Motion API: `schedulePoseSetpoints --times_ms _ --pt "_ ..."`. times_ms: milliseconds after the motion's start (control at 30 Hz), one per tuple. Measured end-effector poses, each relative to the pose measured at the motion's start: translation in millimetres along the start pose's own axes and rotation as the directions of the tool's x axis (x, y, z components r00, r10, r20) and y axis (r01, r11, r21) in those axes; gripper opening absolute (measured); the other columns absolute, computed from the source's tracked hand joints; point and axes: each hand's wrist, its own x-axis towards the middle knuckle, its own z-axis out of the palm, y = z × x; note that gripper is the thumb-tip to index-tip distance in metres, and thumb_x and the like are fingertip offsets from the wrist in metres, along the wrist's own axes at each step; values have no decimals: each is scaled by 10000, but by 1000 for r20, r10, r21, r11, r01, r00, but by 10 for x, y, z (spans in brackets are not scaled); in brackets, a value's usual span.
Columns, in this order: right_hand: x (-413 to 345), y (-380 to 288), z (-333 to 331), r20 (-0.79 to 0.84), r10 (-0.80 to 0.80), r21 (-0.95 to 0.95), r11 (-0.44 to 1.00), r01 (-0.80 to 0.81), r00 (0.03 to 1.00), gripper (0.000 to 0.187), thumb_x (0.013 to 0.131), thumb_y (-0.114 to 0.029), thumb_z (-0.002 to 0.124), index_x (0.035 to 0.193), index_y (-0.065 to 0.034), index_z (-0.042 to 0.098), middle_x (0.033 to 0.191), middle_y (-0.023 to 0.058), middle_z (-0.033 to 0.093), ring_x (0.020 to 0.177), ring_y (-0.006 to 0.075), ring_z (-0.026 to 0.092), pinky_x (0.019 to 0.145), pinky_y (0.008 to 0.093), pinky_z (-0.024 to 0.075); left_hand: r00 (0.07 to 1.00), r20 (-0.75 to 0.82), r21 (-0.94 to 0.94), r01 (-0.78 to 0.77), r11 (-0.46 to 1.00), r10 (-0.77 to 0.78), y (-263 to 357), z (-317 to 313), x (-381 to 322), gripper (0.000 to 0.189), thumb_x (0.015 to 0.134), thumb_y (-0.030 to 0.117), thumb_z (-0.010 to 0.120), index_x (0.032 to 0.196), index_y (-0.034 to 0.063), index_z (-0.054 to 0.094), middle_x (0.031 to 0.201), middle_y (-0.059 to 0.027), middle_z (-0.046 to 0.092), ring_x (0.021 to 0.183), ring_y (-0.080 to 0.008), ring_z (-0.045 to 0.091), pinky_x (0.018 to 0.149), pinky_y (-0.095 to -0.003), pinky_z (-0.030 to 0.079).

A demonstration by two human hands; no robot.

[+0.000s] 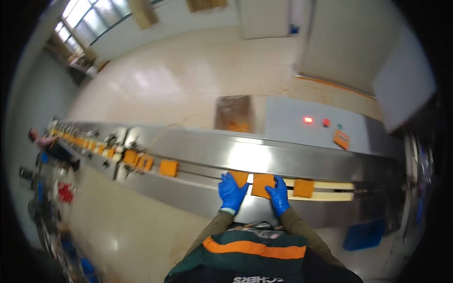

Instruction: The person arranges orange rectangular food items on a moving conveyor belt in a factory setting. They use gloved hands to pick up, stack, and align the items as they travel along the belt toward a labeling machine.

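Observation:
My left hand (231, 194), in a blue glove, lies over the near left part of an orange-brown square slab (239, 178). Its fingers reach the slab's left edge and its thumb points to the gap on the right. Across that narrow gap is a second slab (261, 185). My right hand (279, 195), also gloved in blue, grips this one at its right edge, thumb on top. Both slabs rest on the track of a steel conveyor table. A third slab (303, 188) sits apart on the pale rails (329, 196), right of my right hand.
More slabs (169, 167) line the conveyor (198, 194) to the left, where a person (53, 145) stands far off. Beyond the table are a clear bag (233, 109) with orange pieces and a grey panel (286, 113) with lit red controls. A blue crate (364, 235) stands low at right.

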Motion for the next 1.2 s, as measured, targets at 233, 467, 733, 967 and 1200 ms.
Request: schedulePoseSetpoints --times_ms 233,467,733,967,1200 --pt "-335 465 -2638 -482 -169 -158 982 104 860 476 851 -8 618 1310 -18 494 1259 127 509 1161 235 488 1009 321 389 960 -236 13 -154 988 152 650 525 -313 889 603 417 815 1257 -55 441 1164 -259 537 988 -437 559 825 -493 471" --pt "-642 882 -5227 -783 -243 -231 968 95 573 452 830 41 535 1280 -1 514 1196 137 586 1062 234 584 920 346 479 969 -134 -24 -212 977 207 1272 594 -478 772 616 499 808 1090 -33 512 1017 -238 587 881 -409 602 743 -473 493" --pt "-153 1070 -5255 -494 -135 -598 770 -223 859 655 836 -153 646 1424 -58 373 1237 237 568 1131 345 562 973 368 435 975 -185 85 -109 990 123 2070 1100 -718 863 642 479 786 1239 -49 453 1003 -221 584 862 -385 606 725 -472 499" --pt "-147 1439 -5351 -442 -427 -575 810 116 789 711 857 -109 679 1462 -53 310 1439 186 411 1320 290 409 1082 362 337 949 -229 28 -215 976 216 2136 824 -965 860 695 437 739 1351 -5 404 1087 -236 524 979 -388 544 823 -470 448" --pt "-183 1289 -5048 -506 -487 -518 831 200 712 581 890 -79 619 1414 -27 373 1430 191 400 1342 315 366 1123 410 302 911 -411 132 106 986 -43 764 276 -508 878 662 439 762 1363 40 415 1168 -270 519 1047 -414 537 890 -487 437"
